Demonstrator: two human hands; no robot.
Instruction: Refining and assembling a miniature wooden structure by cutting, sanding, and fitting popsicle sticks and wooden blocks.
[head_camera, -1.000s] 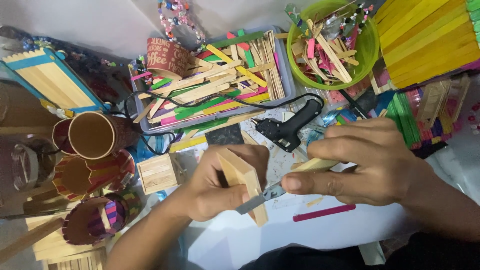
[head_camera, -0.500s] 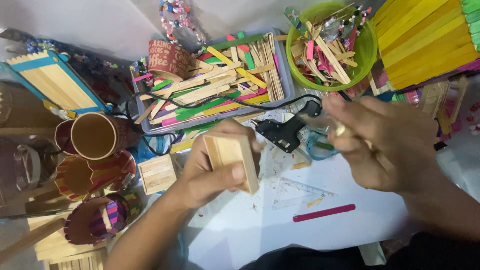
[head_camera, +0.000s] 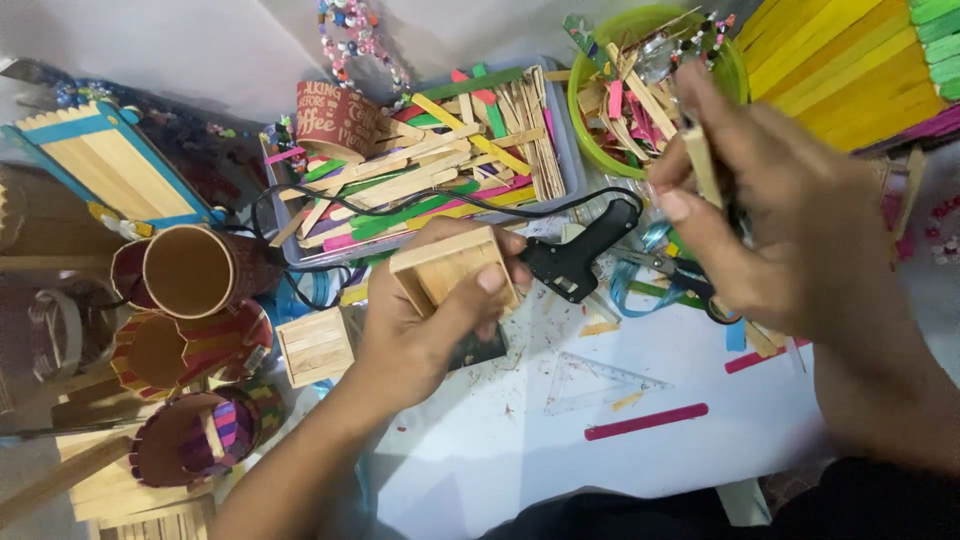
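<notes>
The white bench (head_camera: 640, 470) carries everything, and it is very crowded. At about 1 o'clock lies a large stack of yellow sticks (head_camera: 840, 70). At 12 o'clock stands a grey tray (head_camera: 572, 160) full of mixed coloured and plain sticks, and beside it, toward 1 o'clock, a green bowl (head_camera: 590, 70) with short pieces. At 9 o'clock there are several round stick-made cups (head_camera: 190, 275), and at 10 o'clock a flat panel with blue edges (head_camera: 110, 165). A black glue gun (head_camera: 580, 255) lies in the middle, its cable running to the tray. A pink stick (head_camera: 645, 421) rests at 5 o'clock.

The left hand (head_camera: 425, 335) is closed around a small wooden box (head_camera: 455, 270), thumb on its near side, fingers below; the box is held above the bench, close beside the glue gun. The right hand (head_camera: 790, 220) is up at 2 o'clock and pinches one plain stick (head_camera: 700, 160) between thumb and fingers.

I judge the box to be light and stiff, but the glued joints may be weak. It is better to hold it by the outer walls, not to squeeze hard. The stick is thin and can snap, so a grip near its middle seems safer.
</notes>
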